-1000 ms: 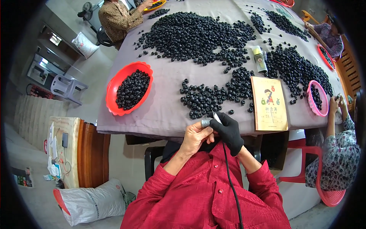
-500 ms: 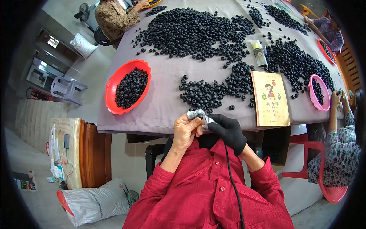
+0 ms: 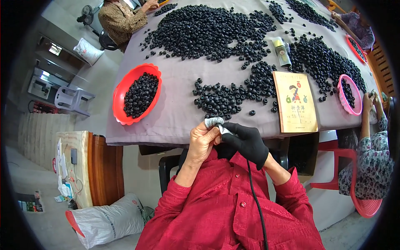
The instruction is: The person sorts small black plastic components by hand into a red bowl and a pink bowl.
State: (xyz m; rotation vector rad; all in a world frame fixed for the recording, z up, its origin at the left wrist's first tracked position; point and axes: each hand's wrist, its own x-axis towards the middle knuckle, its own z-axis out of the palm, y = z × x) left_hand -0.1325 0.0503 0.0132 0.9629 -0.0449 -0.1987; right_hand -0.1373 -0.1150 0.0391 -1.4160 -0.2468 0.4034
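Note:
My left hand point(image 3: 201, 139), a grey cover on its index finger, is closed in a pinch at the table's near edge. A black bead showed in that pinch half a second ago; now the fingers mostly hide it. Against these fingertips my right hand point(image 3: 248, 143), in a black glove, is closed on a small white piece point(image 3: 226, 131) that looks like cloth. Just beyond both hands lies a small heap of round black beads point(image 3: 223, 100) with holes. One loose bead point(image 3: 252, 113) sits to its right.
A red basin point(image 3: 118, 98) of beads stands left; a yellow booklet point(image 3: 295, 121) and a bottle point(image 3: 282, 52) lie right. Larger bead heaps point(image 3: 200, 31) cover the far table. Other people sit around it, one near a pink basin point(image 3: 350, 106). A black cable point(image 3: 256, 196) hangs down my front.
The bead that showed between my left fingertips is now mostly hidden. My right fingers have drawn slightly closer to the left ones. The whole view has shifted a little.

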